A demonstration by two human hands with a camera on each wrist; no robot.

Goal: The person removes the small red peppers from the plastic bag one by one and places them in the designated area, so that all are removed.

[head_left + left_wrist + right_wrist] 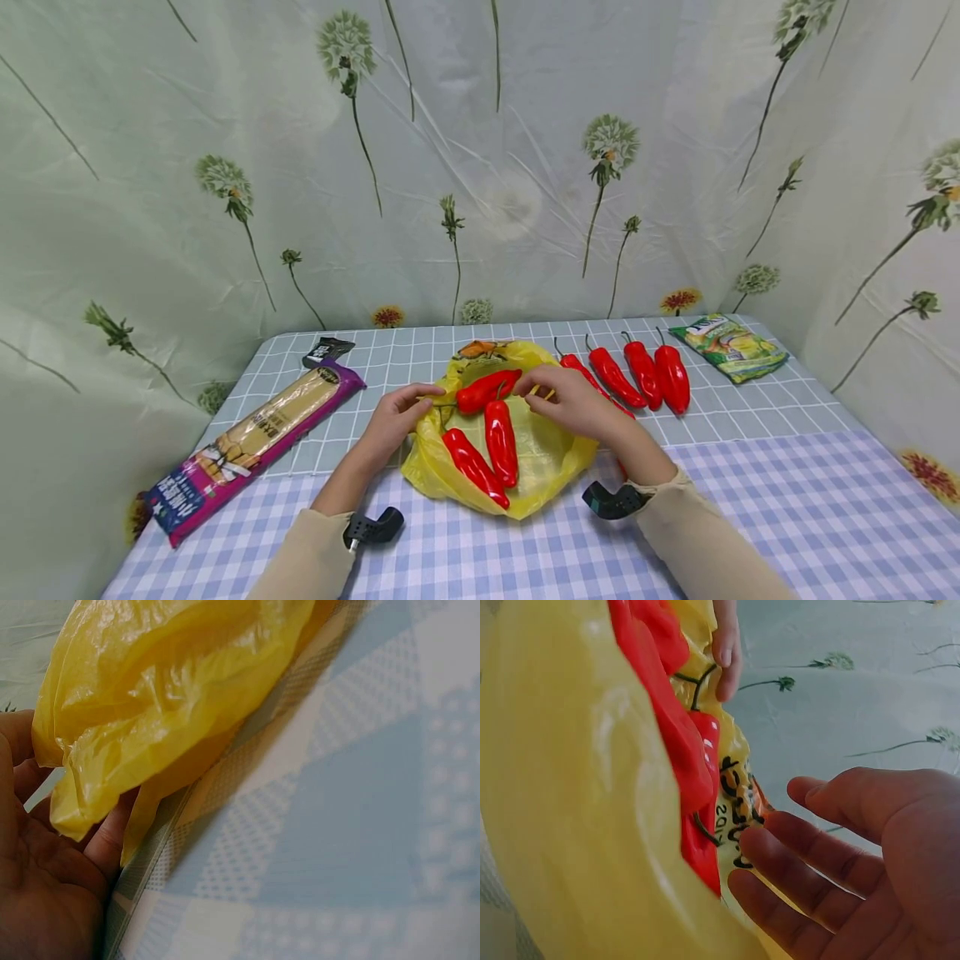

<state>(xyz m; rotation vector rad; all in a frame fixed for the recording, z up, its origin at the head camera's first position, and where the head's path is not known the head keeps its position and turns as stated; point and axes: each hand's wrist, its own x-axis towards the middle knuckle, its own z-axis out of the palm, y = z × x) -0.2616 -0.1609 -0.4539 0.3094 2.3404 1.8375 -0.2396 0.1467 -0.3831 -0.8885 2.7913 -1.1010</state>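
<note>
A yellow plastic bag (540, 492) lies spread open in the middle of the table, with red chili peppers (501, 442) inside it. My left hand (399, 414) is at the bag's left rim, its fingers loosely extended against the plastic. In the left wrist view the crumpled yellow film partly hides those fingers. Over the right part of the bag hovers my right hand (566, 400), fingers apart and slightly bent, with nothing in them. Its fingertips are close to the peppers' green stems in the right wrist view.
Several more red peppers (641, 373) lie right of the bag, some partly behind my right forearm. A green and yellow packet (731, 347) is at the back right. On the left rest a long purple food pack (255, 442) and a small black packet (327, 351).
</note>
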